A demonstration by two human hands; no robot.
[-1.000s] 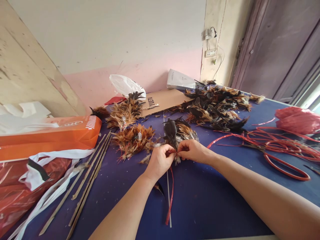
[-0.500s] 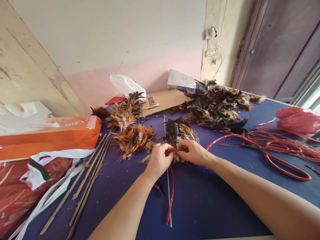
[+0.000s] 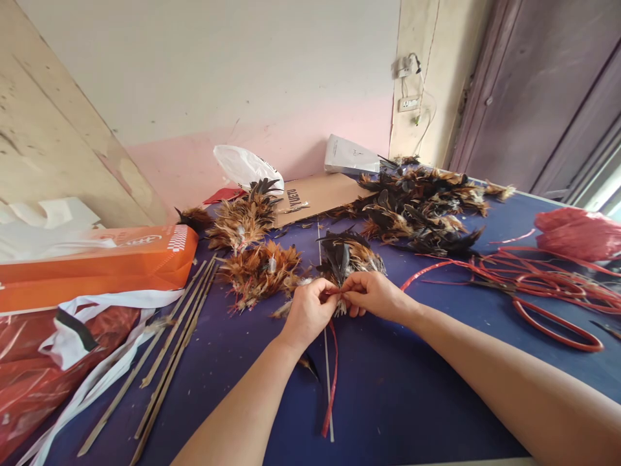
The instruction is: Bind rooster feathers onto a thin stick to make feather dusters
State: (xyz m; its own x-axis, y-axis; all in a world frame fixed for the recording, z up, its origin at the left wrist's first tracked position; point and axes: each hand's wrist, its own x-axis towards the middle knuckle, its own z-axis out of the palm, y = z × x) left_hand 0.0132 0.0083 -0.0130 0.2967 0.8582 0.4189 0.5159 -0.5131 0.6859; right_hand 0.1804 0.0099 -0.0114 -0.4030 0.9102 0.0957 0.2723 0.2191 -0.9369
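My left hand (image 3: pixel 314 304) pinches the red plastic string at the near end of a dark and brown feather bundle (image 3: pixel 352 252). Its fingertips meet those of my right hand (image 3: pixel 371 296), which is also closed in a pinch at the bundle's base. What exactly lies between the right fingertips is too small to tell. A tail of red string (image 3: pixel 331 401) hangs from below my left hand onto the blue table (image 3: pixel 388 414). A loose dark feather (image 3: pixel 309 366) lies near my left wrist.
Brown feather bundles (image 3: pixel 262 272) lie left, with thin sticks (image 3: pixel 179 343) and an orange bag (image 3: pixel 160 265) beyond. Behind are cardboard (image 3: pixel 330 194) and a dark feather pile (image 3: pixel 417 207). Tangled red string (image 3: pixel 548 278) and scissors (image 3: pixel 495 283) lie right.
The dark feathers at my fingertips have shifted slightly, and the right hand's fingers have moved a little. Both hands remain together at the bundle's base.
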